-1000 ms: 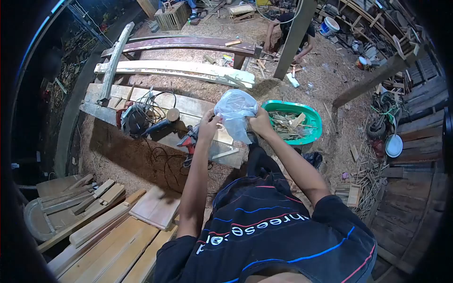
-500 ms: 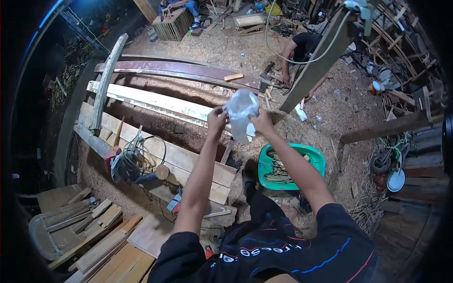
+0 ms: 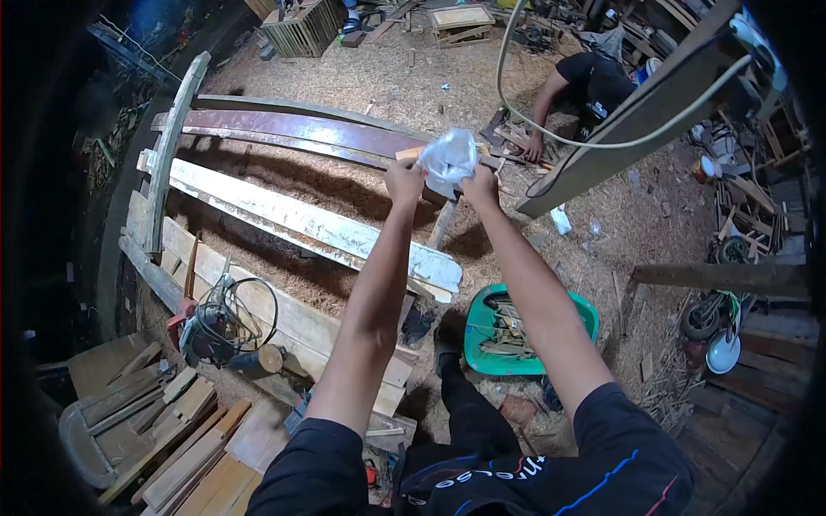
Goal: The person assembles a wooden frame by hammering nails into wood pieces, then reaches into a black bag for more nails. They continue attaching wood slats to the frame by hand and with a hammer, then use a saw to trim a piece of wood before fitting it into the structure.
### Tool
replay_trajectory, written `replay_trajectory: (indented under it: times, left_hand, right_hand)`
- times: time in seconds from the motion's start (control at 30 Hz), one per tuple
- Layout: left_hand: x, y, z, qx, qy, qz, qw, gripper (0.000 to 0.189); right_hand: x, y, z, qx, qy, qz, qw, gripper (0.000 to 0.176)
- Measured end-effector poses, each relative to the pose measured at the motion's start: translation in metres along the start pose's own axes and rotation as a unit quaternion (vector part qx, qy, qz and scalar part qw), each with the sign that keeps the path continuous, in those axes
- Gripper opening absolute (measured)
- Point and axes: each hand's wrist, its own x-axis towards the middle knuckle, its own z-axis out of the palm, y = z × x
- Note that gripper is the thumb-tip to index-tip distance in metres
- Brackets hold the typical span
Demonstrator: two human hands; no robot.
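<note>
A clear, whitish plastic bag (image 3: 449, 158) is stretched between my hands at arm's length. My left hand (image 3: 403, 181) grips its left side, fingers closed. On the opposite side, my right hand (image 3: 480, 186) is closed on the bag too. Whether anything lies inside the bag cannot be made out. Below my right forearm, a green plastic basin (image 3: 475, 354) on the ground holds thin wood scraps (image 3: 508, 334). A white-painted beam (image 3: 318, 222) ends below my left hand, and a dark red plank (image 3: 292, 126) runs behind it.
A co-worker (image 3: 594, 82) crouches at the upper right, one hand at the ground, near a slanted post (image 3: 637, 116) and a hanging cable (image 3: 594, 140). A circular saw (image 3: 206, 335) with coiled cord rests on boards at left. Wood pieces (image 3: 185, 430) are piled at lower left. Shavings cover the ground.
Both arms reach farther forward with the plastic bag, which now sits higher in view and looks more bunched. The camera view has shifted, showing more of the crouching co-worker.
</note>
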Motion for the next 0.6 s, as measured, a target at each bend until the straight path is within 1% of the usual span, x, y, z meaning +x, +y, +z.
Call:
replay_trajectory:
  times: [0.07, 0.1, 0.13, 0.23, 0.27, 0.33, 0.43, 0.47, 0.53, 0.57, 0.6]
  left_hand:
    - [0.014, -0.034, 0.025, -0.042, -0.003, -0.022, 0.999, 0.018]
    - [0.017, -0.042, 0.032, -0.064, -0.005, -0.034, 0.997, 0.019]
    - [0.018, -0.049, 0.038, -0.088, 0.0, -0.039, 0.995, 0.02]
    - [0.021, -0.058, 0.041, -0.132, -0.01, -0.034, 0.991, 0.021]
    - [0.02, -0.058, 0.039, -0.15, -0.02, -0.031, 0.988, 0.021]
    - [0.013, -0.047, 0.03, -0.185, -0.039, -0.023, 0.982, 0.022]
    - [-0.015, -0.025, 0.006, -0.149, -0.042, 0.021, 0.988, 0.022]
    - [-0.026, -0.014, -0.005, -0.161, -0.061, 0.0, 0.985, 0.023]
    - [-0.047, -0.013, -0.02, -0.123, -0.062, 0.045, 0.989, 0.024]
    - [-0.059, -0.011, -0.029, -0.105, -0.062, 0.069, 0.99, 0.024]
    - [-0.071, -0.024, -0.031, -0.131, -0.077, 0.055, 0.987, 0.023]
  right_hand:
    - [0.0, 0.007, 0.005, 0.008, 0.0, 0.039, 0.999, 0.028]
    - [-0.001, 0.01, 0.007, 0.012, 0.001, 0.059, 0.998, 0.028]
    - [-0.002, 0.011, 0.008, 0.008, -0.01, 0.056, 0.998, 0.031]
    - [-0.004, 0.015, 0.013, 0.042, 0.014, -0.022, 0.999, 0.044]
    - [-0.006, 0.015, 0.013, 0.074, 0.018, -0.021, 0.997, 0.052]
    - [-0.014, 0.006, 0.008, 0.14, 0.028, -0.019, 0.99, 0.069]
    - [-0.033, -0.001, 0.002, 0.155, 0.1, -0.033, 0.982, 0.077]
    - [-0.042, 0.001, -0.001, 0.134, 0.114, -0.045, 0.983, 0.079]
    - [-0.059, 0.007, -0.005, 0.092, 0.146, -0.07, 0.982, 0.082]
    - [-0.07, 0.01, -0.01, 0.088, 0.132, -0.079, 0.984, 0.08]
    - [-0.085, 0.011, -0.016, 0.084, 0.119, -0.088, 0.985, 0.077]
